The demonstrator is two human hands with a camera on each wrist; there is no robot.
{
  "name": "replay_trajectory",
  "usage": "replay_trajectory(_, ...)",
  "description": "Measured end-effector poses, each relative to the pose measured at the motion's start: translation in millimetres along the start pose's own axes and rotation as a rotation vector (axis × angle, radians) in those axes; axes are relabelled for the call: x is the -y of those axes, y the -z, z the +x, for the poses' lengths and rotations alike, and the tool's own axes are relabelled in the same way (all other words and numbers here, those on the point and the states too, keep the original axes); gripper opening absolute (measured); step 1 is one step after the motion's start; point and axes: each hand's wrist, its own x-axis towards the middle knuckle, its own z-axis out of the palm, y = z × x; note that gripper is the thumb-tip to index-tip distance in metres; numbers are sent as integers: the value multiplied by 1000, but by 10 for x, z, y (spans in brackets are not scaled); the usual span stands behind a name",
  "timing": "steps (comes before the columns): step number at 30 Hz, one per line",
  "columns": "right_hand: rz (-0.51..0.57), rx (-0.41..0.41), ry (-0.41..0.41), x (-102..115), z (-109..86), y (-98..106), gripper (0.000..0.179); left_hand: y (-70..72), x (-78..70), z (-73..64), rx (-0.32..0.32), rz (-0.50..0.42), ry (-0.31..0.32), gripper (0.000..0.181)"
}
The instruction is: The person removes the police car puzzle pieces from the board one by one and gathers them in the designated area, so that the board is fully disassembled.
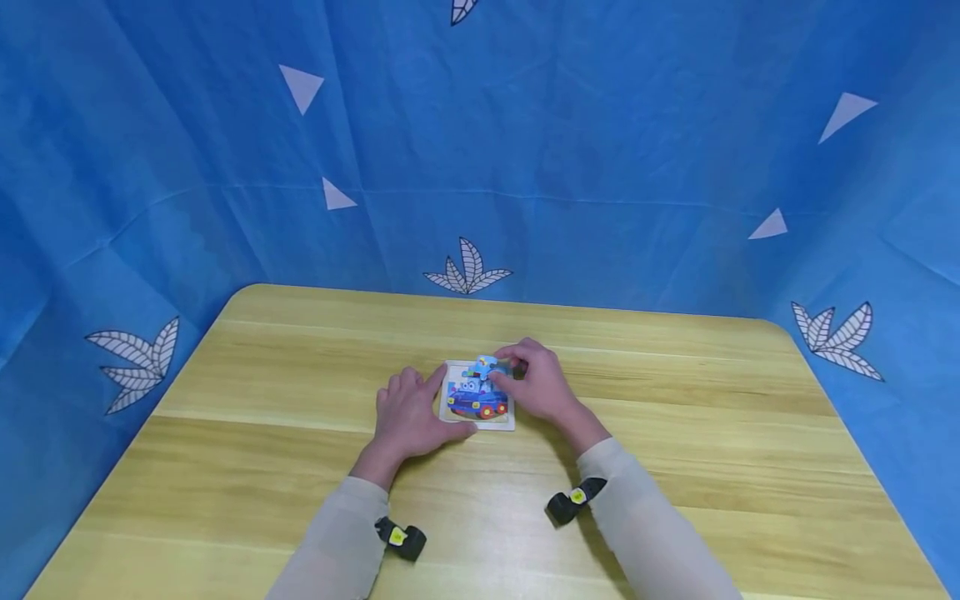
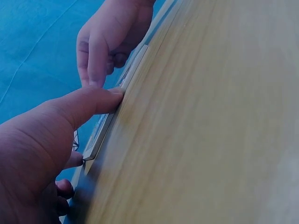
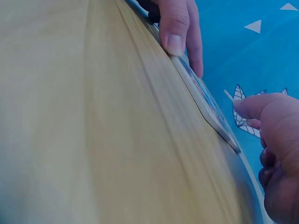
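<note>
Puzzle board (image 1: 497,426), flat on the tabletop (image 1: 300,467), between the two hands, roughly mid-width from where I watch. It has a pale rim and a picture of a blue vehicle with cartoon eyes, red-orange wheels and small yellow spots; the patch toward its upper left reads cream.

Puzzle piece (image 1: 483,364): light blue, over the board's far side in my head feed. In the right wrist feed I get it edge-on (just a thin pale sliver), raised and apart from the board.

Right hand (image 1: 542,385): clamped on that piece, thumb and index finger pinching it, the other fingers folded in toward the palm. It comes in from the board's right.

Left hand (image 1: 412,414): thumb and index finger spread apart, thumb touching the board's near edge, index fingertip at the far left corner; the remaining fingers sit just beside the board, to its left. I make that a wide brace.

Further out, light sleeves cover both forearms, the left sleeve (image 1: 333,537) and the right sleeve (image 1: 660,525). Each wears a black wrist unit with a yellow mark, one at the left cuff (image 1: 401,537), one at the right (image 1: 576,500).

The tabletop is yellowish wood grain with rounded far corners. Behind it and along both sides I see a creased blue backdrop (image 1: 570,125), printed with white triangles (image 1: 302,87) and black-outlined leaf sprigs (image 1: 468,271).
</note>
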Motion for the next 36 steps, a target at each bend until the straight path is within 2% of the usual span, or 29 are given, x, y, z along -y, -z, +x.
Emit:
replay_trajectory(10,-29,-25,-33,-128,-101,177,23,-10,5,3,1,-6,5,111)
replay_trajectory(24,0,-60,-48,-310,-215,408,27,-22,14,-5,3,-8,12,113)
replay_trajectory(36,-1,-69,-59,-403,-232,442,24,111,-61,19,126,-6,35,112)
